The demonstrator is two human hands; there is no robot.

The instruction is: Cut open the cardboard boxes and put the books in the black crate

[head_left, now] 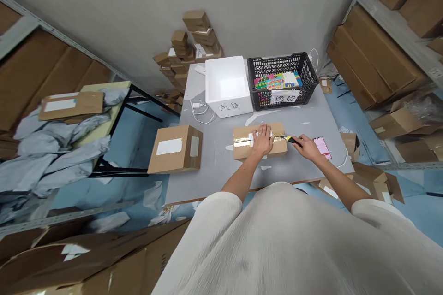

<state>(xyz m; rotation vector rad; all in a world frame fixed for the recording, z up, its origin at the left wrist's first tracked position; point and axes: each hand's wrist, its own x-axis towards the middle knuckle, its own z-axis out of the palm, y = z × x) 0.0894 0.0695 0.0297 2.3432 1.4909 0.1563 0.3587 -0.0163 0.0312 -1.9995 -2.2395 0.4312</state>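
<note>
A taped cardboard box [242, 151] lies on the grey table in front of me, with shiny tape along its top seam. My left hand [263, 140] rests on top of the box, fingers stretched out over a white label. In my right hand [306, 147] is a black and yellow utility knife [291, 140], held by its handle. The knife's tip meets the taped seam near the box's right end. Just right of that hand lies a phone [322, 147] with a pink screen.
A white foam box [230, 107] and a black plastic crate [277, 100] holding colourful books [275, 82] stand at the table's back. Another cardboard box [173, 159] sits at the left edge. Grey mailing bags [72, 147] cover a side table. Shelves with cartons [377, 50] flank both sides.
</note>
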